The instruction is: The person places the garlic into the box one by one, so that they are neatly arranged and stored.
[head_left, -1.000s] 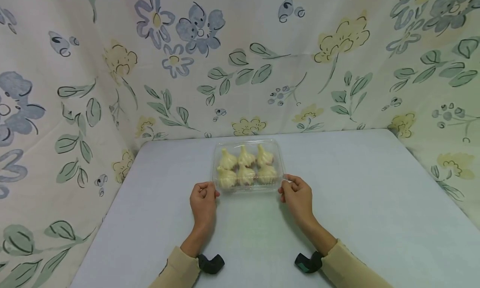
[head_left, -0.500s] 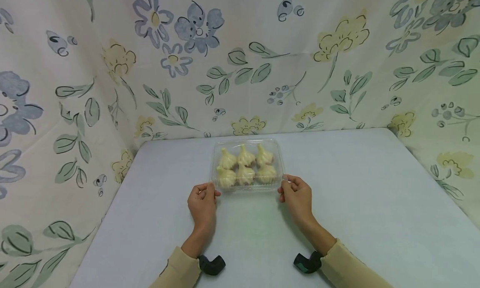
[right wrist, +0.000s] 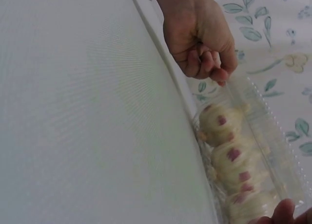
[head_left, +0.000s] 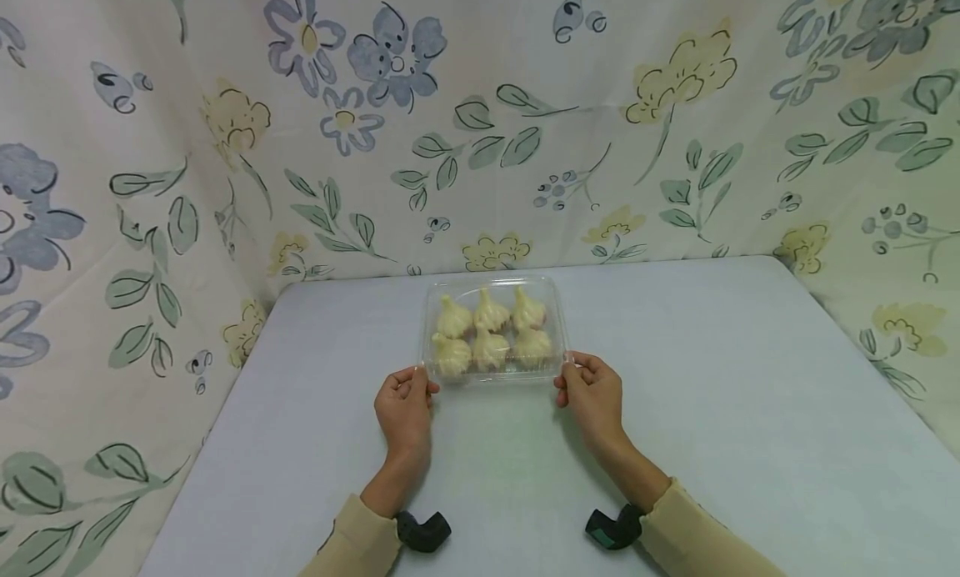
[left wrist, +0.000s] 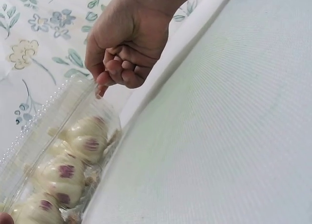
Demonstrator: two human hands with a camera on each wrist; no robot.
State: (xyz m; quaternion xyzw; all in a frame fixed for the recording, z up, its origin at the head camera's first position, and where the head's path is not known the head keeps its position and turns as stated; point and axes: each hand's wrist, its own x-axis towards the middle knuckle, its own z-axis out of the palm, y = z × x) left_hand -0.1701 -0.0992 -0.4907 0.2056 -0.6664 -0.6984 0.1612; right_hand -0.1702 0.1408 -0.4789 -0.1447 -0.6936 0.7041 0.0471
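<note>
A clear plastic clamshell box (head_left: 495,375) sits toward the back of the white table, with several pale garlic bulbs (head_left: 491,317) in two rows inside it. At its front left corner my left hand (head_left: 405,408) pinches the rim between thumb and fingers. My right hand (head_left: 592,398) pinches the front right corner in the same way. Purple patches mark the garlic bulbs (left wrist: 66,180) in the left wrist view, where the right hand (left wrist: 127,48) shows beyond the box. In the right wrist view the left hand (right wrist: 200,44) is at the far corner.
The white table (head_left: 720,410) stretches out on both sides of the box. A floral curtain (head_left: 480,127) hangs right behind the table's back edge and down its left side. Black wrist mounts (head_left: 423,531) are on both forearms, over beige sleeves.
</note>
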